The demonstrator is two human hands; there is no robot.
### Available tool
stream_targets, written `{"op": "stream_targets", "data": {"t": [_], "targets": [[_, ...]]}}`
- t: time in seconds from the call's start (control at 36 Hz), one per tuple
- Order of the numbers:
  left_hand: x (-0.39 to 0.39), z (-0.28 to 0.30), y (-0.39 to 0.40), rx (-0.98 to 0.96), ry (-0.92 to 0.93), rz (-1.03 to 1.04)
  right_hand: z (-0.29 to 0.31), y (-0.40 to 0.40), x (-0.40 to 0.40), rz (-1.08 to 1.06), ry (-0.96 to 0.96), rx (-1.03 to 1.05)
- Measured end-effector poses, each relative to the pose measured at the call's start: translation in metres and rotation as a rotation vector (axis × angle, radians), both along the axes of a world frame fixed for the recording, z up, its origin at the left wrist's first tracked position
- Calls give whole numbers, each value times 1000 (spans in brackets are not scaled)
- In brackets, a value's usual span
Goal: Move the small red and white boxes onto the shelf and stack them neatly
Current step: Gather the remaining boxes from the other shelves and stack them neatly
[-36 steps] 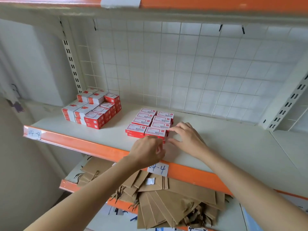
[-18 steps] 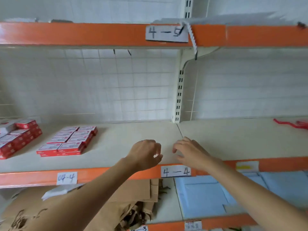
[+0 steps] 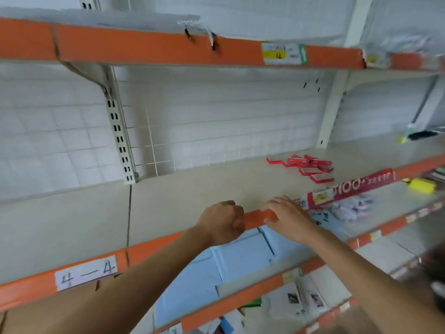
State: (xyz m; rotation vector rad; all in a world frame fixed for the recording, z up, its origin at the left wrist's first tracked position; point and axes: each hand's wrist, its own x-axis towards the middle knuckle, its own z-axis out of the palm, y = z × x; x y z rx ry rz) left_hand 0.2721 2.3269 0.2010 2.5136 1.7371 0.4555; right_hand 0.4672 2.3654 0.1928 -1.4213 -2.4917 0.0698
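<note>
Beyond both hands, red boxes (image 3: 310, 166) lie scattered near a red banner (image 3: 351, 189).

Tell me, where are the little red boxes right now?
The little red boxes lie scattered on the middle shelf, up and to the right of the right hand, behind the red banner.

I can't read the smeared price tag (image 3: 284, 54); motion blur muddies the red boxes (image 3: 310, 167), and the left hand (image 3: 220, 224) hides its fingers.
</note>
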Motion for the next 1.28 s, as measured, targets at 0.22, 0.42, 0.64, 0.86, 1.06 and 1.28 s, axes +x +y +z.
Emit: {"op": "stream_targets", "data": {"t": [0.22,0.42,0.64,0.86,1.06,1.28], "targets": [[62,-3,90,8,-55,-91,2,61,68,-83,-18,45],[126,-14,165,-22,-112,-137,21,130,132,-162,-69,-26],[163,-21,208,-67,-88,-141,4,185,168,-233,-33,-70],[173,-26,211,-51,-117,-23,0,227,181,-214,-54,-228],[176,-16,200,-38,-137,120,-2,239,185,-76,-97,-330],[167,-14,156,26,-239,334,-7,228,156,194,-23,-234]]}}
